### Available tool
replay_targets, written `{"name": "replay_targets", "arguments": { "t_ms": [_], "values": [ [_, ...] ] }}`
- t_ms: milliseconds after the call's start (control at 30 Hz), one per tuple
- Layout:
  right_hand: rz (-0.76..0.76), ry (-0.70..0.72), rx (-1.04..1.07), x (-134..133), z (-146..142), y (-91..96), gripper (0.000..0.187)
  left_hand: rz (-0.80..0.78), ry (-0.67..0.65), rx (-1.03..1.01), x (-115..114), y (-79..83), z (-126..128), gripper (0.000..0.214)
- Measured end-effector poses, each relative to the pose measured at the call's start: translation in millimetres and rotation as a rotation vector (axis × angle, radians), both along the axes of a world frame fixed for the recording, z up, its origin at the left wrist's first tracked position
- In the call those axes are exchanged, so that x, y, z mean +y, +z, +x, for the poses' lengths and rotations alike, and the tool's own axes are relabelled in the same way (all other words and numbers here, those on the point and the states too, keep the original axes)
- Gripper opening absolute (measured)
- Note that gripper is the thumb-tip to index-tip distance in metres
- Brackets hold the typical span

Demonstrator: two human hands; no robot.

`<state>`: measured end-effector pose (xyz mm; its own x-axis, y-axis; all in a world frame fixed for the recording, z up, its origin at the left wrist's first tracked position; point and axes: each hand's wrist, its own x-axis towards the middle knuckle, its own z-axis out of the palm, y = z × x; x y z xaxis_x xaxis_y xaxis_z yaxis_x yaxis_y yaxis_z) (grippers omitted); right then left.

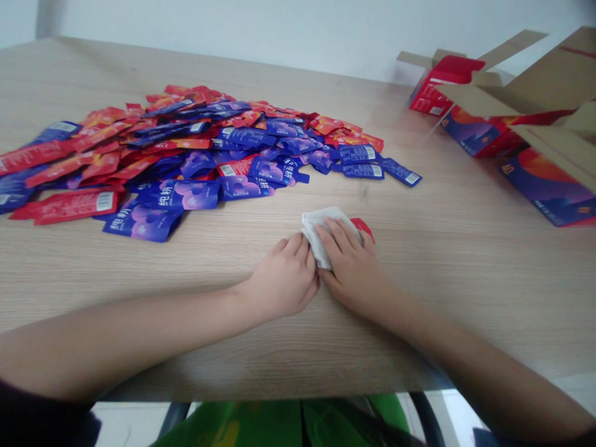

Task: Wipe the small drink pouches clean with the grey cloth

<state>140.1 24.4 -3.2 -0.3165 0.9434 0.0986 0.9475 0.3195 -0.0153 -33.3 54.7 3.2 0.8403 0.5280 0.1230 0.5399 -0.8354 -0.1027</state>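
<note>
In the head view, a folded white cloth-like piece [333,217] lies on the wooden table under my hands; I cannot tell whether it is a cloth or tissue. My left hand [286,273] is closed at its left edge, fingers curled against the corner. Over its top my right hand [356,267] lies with bent fingers, gripping it from the right. A red sachet [363,228] pokes out beyond the right fingers, mostly hidden. Further off to the left is a large heap of sachets, some red-orange [77,205] and some blue-purple [186,194].
Open cardboard boxes stand at the right: a red one [428,90] at the back, a blue-and-red one [488,133] in the middle, and another marked 40 [547,186] nearer me. A wall [288,37] rises behind the table [442,248].
</note>
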Motion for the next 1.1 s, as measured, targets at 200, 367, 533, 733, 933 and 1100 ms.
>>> {"name": "replay_targets", "arguments": {
  "t_ms": [200, 367, 533, 733, 933, 1100],
  "values": [
    [-0.037, -0.243, -0.018, 12, 26, 2.0, 0.061, 0.061, 0.017, -0.006, 0, -4.7, -1, 0.055],
    [-0.002, -0.166, -0.028, 11, 18, -0.6, 0.059, 0.053, 0.01, -0.017, -1, -4.2, -1, 0.053],
    [-0.004, 0.032, 0.009, 2, 4, 0.7, 0.057, 0.005, -0.001, -0.011, 1, 0.1, 1, 0.043],
    [-0.031, -0.184, -0.007, 12, 26, 2.4, 0.059, 0.049, 0.012, -0.016, -1, -4.5, 0, 0.054],
    [0.005, -0.106, -0.01, 9, 10, -0.8, 0.058, 0.041, 0.002, -0.035, -1, -3.1, 0, 0.049],
    [-0.019, 0.019, 0.021, 1, 2, 2.3, 0.057, 0.012, -0.006, -0.02, 1, -1.4, 1, 0.041]
  ]
}}
